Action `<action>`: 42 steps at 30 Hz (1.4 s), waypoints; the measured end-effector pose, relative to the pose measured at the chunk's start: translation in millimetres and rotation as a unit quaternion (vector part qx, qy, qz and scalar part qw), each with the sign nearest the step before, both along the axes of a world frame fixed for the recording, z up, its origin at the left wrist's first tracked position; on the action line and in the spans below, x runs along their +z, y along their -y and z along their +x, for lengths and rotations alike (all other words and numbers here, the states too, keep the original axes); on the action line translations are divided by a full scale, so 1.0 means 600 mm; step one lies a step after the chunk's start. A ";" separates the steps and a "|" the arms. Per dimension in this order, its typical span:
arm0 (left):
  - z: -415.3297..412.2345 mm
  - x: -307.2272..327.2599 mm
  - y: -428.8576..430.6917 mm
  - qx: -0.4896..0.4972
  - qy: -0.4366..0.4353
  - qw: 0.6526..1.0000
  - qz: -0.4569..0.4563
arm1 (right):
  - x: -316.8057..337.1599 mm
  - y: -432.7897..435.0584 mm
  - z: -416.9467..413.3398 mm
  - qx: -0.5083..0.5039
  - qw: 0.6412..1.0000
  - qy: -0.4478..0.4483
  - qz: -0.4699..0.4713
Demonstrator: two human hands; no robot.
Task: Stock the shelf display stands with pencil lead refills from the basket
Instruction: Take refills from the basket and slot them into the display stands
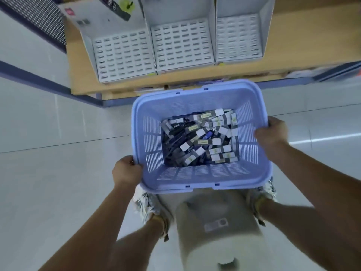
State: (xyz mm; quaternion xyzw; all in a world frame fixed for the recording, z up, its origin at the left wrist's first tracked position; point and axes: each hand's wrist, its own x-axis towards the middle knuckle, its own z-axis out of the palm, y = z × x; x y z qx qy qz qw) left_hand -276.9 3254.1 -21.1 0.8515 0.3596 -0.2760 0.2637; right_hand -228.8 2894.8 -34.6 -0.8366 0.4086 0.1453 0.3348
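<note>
Closest in, what looks like a beige plastic stool stands on the pale tiled floor between two patterned shoes. One lilac plastic basket is above its far end; whether the basket rests on it cannot be told.

Both hands hold that basket. The left hand grips the rim at the near left corner, its fingers curled around the edge. The right hand clamps the right rim partway along, with the thumb lying over the inner wall and the fingers wrapped outside. The pencil lead refills lie in a loose heap on the bottom of the basket, down between the two hands and touching neither. They are small dark packets with white ends, some with yellow labels, crossing one another at all angles. There are dozens, too many and too blurred to count exactly.

Beyond the far rim of the basket runs a wooden shelf. Three white display stands sit on it side by side, touching: the left stand near the shelf's left edge, the middle stand straight ahead of the basket, and the right stand next to it, with bare wood stretching on to the right. Each has tall side walls and a sloping panel full of rows of small slots. The front edges of all three reach close to the shelf's front edge.
</note>
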 end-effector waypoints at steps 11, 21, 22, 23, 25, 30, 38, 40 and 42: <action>0.137 -0.064 -0.026 -0.209 -0.244 0.935 -0.154 | -0.092 0.015 0.026 0.077 0.990 0.051 -0.108; 0.165 -0.044 -0.021 -0.296 -0.246 0.920 -0.074 | -0.107 0.017 0.024 0.065 0.991 0.109 -0.051; 0.159 -0.040 -0.015 -0.296 -0.246 0.920 -0.065 | -0.102 0.018 0.029 0.058 0.992 0.111 -0.034; 0.153 -0.035 -0.011 -0.298 -0.246 0.921 -0.054 | -0.094 0.017 0.034 0.049 0.993 0.107 -0.015; 0.136 -0.014 -0.001 -0.332 -0.252 0.909 0.005 | -0.073 0.011 0.037 0.051 0.994 0.094 0.012; 0.118 0.046 0.056 -0.514 -0.136 0.792 0.300 | 0.001 -0.007 0.024 0.159 0.968 0.193 -0.026; 0.108 0.046 0.130 -0.497 0.102 0.825 0.249 | 0.024 -0.074 -0.018 0.268 0.947 0.174 0.030; 0.098 0.010 0.142 -0.492 0.105 0.847 0.171 | 0.005 -0.091 -0.011 0.289 0.943 0.163 0.029; 0.102 -0.043 0.147 -0.489 0.089 0.861 0.105 | -0.022 -0.106 0.003 0.312 0.938 0.148 0.028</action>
